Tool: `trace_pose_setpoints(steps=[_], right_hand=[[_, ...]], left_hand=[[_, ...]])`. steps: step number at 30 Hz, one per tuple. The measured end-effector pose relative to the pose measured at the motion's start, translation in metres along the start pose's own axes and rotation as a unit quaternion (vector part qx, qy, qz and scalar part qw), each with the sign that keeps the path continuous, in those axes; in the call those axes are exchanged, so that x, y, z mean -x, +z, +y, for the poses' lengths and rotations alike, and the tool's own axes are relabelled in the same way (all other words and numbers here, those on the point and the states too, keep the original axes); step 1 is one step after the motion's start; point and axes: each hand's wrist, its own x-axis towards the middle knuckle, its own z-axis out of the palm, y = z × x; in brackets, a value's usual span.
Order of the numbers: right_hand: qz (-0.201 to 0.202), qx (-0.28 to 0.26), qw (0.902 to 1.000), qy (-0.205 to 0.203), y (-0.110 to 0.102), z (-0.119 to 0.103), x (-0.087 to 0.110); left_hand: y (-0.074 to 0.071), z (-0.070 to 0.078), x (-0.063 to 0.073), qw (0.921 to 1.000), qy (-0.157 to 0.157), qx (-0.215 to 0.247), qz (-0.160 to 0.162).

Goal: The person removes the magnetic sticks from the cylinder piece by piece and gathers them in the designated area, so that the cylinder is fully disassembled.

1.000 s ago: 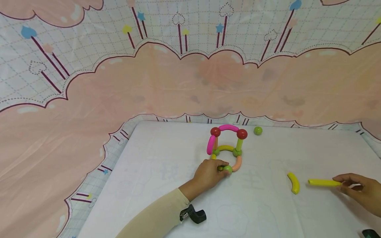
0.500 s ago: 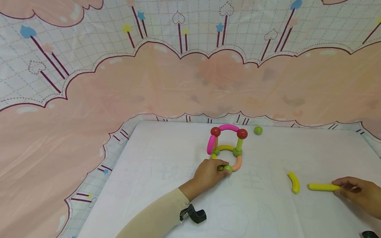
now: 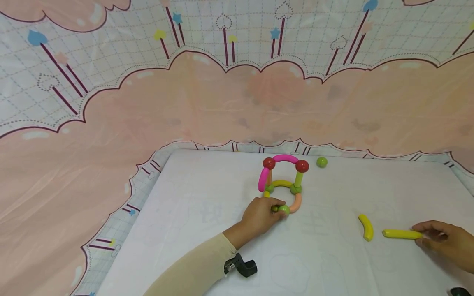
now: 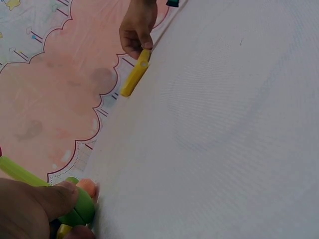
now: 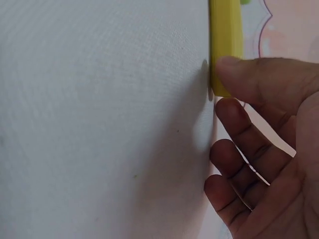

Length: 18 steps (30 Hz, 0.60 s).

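Spreading past the far and left edges: a peach and white patterned cloth (image 3: pixel 237 102).
Carrying the toy pieces: a white tabletop (image 3: pixel 177 246).
Ball-and-rod frame (image 3: pixel 282 183): close to the tabletop's far edge, around its middle; joined pieces in red, pink, green, orange and yellow.
Right hand (image 3: pixel 446 240): toward the right edge, well apart from the frame; thumb and forefinger seem clamped on a straight yellow rod. The right wrist view shows the thumb on it and three other fingers bent, off it; the forefinger is hidden there.
Left hand (image 3: pixel 260 215): at the frame's near side, thumb and finger closed on its green corner ball (image 3: pixel 283 209).
Straight yellow rod (image 3: pixel 401 234): in the tabletop's right half, held by its right end. Its long axis runs left to right, roughly along the far edge, the free end pointing left, while the frame lies left and farther back. The right hand is much the nearer. Whether the rod touches the tabletop, I cannot tell.
Curved yellow rod (image 3: pixel 365 228): just beyond that free end, running far to near, touched by neither hand.
Loose green ball (image 3: pixel 321 162): near the far edge, right of the frame.
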Motion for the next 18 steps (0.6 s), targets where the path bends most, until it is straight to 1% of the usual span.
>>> trace_pose_setpoints(steps=[3,9,13,15,18], right_hand=[[0.001,0.001,1.0,-0.009,-0.001,0.001,0.001],[-0.015,0.003,0.9995,-0.026,-0.009,-0.001,0.001],[-0.037,0.01,0.9991,-0.016,-0.012,-0.015,-0.003],[-0.053,0.009,0.9985,-0.014,-0.014,-0.026,-0.006],[-0.063,0.004,0.9979,-0.017,-0.016,-0.043,-0.011]], left_hand=[[0.0,0.0,0.0,1.0,-0.001,-0.001,-0.001],[0.0,0.0,0.0,1.0,-0.001,-0.001,-0.003],[0.001,0.0,0.0,1.0,-0.001,-0.007,-0.006],[0.001,0.0,0.0,0.9999,0.001,-0.008,-0.008],[0.0,-0.002,0.0,0.9998,0.009,-0.01,-0.012]])
